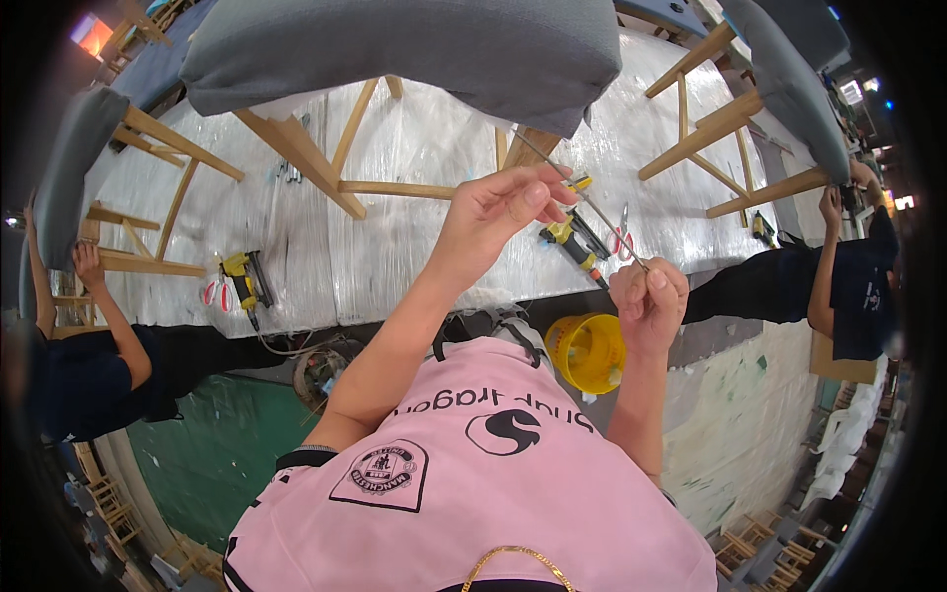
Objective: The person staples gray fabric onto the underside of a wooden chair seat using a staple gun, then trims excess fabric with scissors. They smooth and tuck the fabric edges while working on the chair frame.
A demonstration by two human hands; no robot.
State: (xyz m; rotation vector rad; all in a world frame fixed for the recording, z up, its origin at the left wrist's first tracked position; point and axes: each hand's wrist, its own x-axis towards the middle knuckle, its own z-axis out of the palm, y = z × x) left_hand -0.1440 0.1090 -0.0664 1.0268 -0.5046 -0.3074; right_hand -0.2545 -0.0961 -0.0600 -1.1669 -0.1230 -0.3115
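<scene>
A workshop: a long worktop wrapped in clear plastic carries upturned grey-cushioned chairs with bare wooden legs. The person in a pink shirt holds both hands up in front of it. The left hand is pinched shut, thumb and fingers on a thin metal rod that slants from upper left to lower right. The right hand is curled in a fist around the rod's lower end. Just behind the hands a yellow-and-black tool lies on the worktop, with red-handled scissors beside it. A yellow bucket sits below the worktop's edge. A second yellow tool lies to the left. Two other people in dark shirts work at either side.
</scene>
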